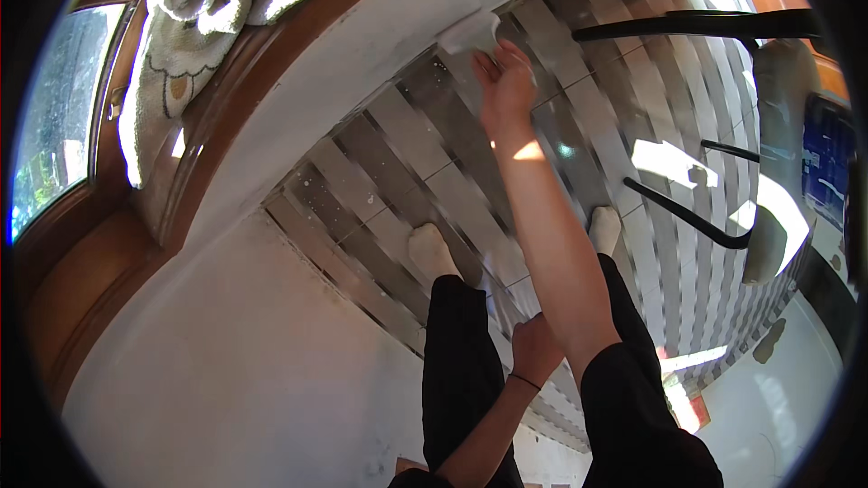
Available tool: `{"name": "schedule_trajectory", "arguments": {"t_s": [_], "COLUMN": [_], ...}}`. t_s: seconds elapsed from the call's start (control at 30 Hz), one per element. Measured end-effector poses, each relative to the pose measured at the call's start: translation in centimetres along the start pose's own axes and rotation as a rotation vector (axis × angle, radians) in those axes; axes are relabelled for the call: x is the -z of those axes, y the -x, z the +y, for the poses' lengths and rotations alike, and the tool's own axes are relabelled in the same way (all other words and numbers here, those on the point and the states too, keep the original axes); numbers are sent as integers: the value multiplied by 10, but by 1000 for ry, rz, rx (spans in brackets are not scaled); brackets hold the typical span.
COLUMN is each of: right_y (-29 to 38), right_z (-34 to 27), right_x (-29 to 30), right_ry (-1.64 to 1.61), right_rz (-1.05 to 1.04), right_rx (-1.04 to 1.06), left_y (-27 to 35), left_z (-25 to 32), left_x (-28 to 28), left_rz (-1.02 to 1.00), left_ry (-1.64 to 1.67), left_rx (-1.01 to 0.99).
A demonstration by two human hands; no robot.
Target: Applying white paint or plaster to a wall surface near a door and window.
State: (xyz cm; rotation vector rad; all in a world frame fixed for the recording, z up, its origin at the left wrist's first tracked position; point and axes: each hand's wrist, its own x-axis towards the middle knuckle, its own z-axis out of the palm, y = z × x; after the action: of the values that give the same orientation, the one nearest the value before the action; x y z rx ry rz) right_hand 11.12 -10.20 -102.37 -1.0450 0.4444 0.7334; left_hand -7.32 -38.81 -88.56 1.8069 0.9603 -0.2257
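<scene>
My right hand point(507, 85) is stretched far forward over the striped floor, its fingers partly curled. A thin white sheet point(469, 32) with a curled edge lies right at its fingertips, beside the foot of the white wall; whether the fingers grip it is unclear. My left hand point(536, 350), with a thin black band at the wrist, is bent in low between my legs. It is partly hidden by my right forearm, and its fingers are not plain to see.
A speckled tiled floor point(407, 149) meets a white wall point(305, 74). At the upper left, a light towel point(183, 74) hangs over a wooden window sill point(234, 129). A chair point(786, 102) with black metal parts stands at the right. My feet in light socks point(432, 249) are on the floor.
</scene>
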Motion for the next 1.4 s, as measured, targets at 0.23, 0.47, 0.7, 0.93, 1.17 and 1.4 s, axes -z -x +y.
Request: {"name": "schedule_trajectory", "arguments": {"t_s": [0.23, 0.47, 0.7, 0.93, 1.17, 1.4], "right_y": [64, 92, -3, 18, 79, 12], "right_z": [-49, -101, -10, 1, -91, -49], "right_x": [-50, -14, 24, -28, 9, 38], "right_ry": [-28, -360, -12, -54, -431, -77], "right_rz": [-39, -424, 28, -40, -602, -156], "right_rx": [-13, 78, 32, -7, 18, 49], "left_y": [-5, -15, -18, -13, -24, -27], "left_z": [-5, 4, 6, -5, 12, 14], "left_x": [-4, 9, 10, -2, 6, 13], "left_rz": [-109, -190, -198, -214, -175, -129], "left_ry": [-40, 16, 19, -64, -36, 23], "left_rx": [110, 221, 229, 131, 205, 251]}}
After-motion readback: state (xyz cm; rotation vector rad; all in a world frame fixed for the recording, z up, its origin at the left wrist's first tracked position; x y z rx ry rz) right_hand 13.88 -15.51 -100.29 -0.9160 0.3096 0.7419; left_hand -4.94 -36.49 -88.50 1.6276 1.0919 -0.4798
